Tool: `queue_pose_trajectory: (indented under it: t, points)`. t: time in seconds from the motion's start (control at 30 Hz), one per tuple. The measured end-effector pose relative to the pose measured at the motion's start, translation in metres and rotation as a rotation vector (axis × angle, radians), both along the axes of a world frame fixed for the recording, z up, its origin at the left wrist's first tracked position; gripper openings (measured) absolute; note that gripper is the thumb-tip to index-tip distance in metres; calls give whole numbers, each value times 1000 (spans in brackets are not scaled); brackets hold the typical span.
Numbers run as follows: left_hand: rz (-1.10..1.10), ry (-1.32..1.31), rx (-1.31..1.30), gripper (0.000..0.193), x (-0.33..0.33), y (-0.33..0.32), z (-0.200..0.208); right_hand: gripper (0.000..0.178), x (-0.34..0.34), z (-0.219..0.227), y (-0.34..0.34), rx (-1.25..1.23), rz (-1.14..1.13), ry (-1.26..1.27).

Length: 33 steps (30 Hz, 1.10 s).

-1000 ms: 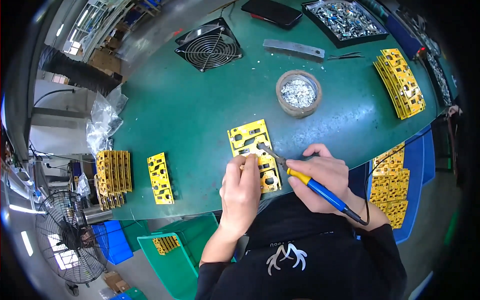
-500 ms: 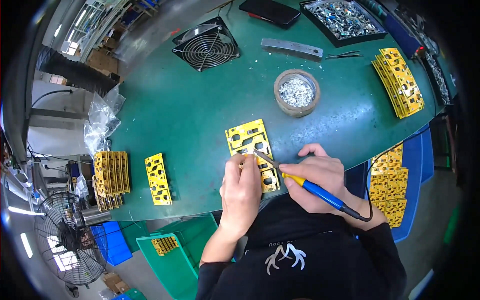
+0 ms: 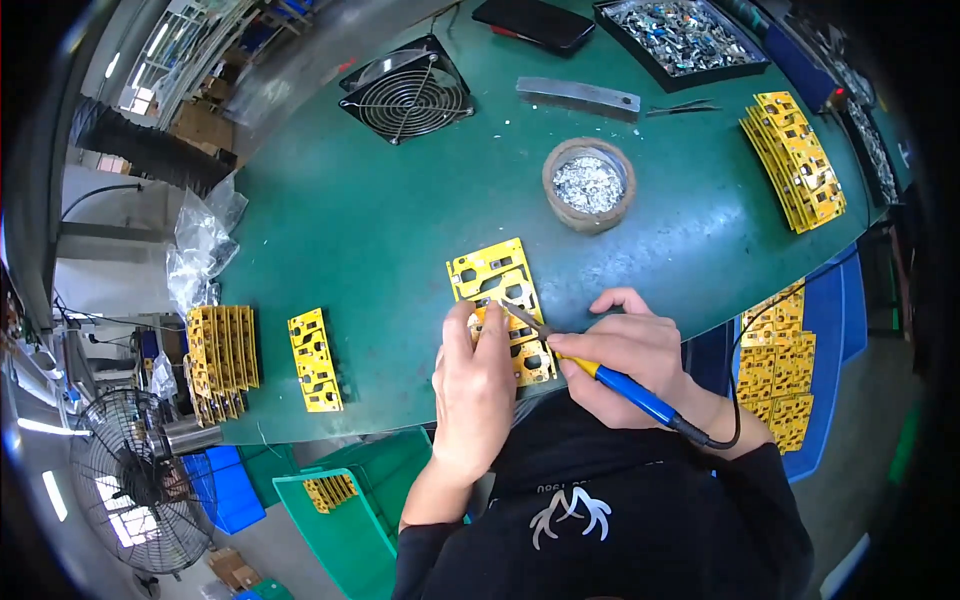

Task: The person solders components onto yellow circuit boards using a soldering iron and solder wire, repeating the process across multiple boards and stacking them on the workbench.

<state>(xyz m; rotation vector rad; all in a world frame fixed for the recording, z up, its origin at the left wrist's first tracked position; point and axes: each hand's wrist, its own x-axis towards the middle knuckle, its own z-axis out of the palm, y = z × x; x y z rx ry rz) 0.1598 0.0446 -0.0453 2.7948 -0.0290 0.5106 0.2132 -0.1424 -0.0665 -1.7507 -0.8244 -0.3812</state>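
The green tabletop (image 3: 380,230) stands in a workshop, with a caged floor fan (image 3: 130,480) and blue and green bins (image 3: 340,520) on the floor below its near edge. At the near edge, in front of you, lies a yellow circuit board (image 3: 497,283). Your left hand (image 3: 472,385) rests on the board's near end, fingers pressing it down. Your right hand (image 3: 630,350) is closed around a soldering iron (image 3: 610,378) with a yellow and blue handle, its tip touching the board. Toward the far edge sit a round pot of solder scraps (image 3: 589,184), a black cooling fan (image 3: 407,95), a metal strip (image 3: 578,95) and a tray of small parts (image 3: 682,35). Yellow boards are stacked at the right edge (image 3: 795,160) and racked at the left corner (image 3: 220,355); a single board (image 3: 314,360) lies just beside that rack.
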Motion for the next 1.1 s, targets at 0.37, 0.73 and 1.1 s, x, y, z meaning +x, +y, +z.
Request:
queue_pose_trajectory:
  t: [0.37, 0.73, 1.1]
  points:
    - [-5, 200, 0, 32, -9, 5, 8, 30, -3, 1, 0, 11, 6, -10]
    - [-6, 262, -31, 54, -12, 0, 3, 30, 6, 9, -20, 23, -111, -5]
    - [85, 38, -53, 31, 13, 10, 0, 29, 22, 7, -26, -66, -309, -21]
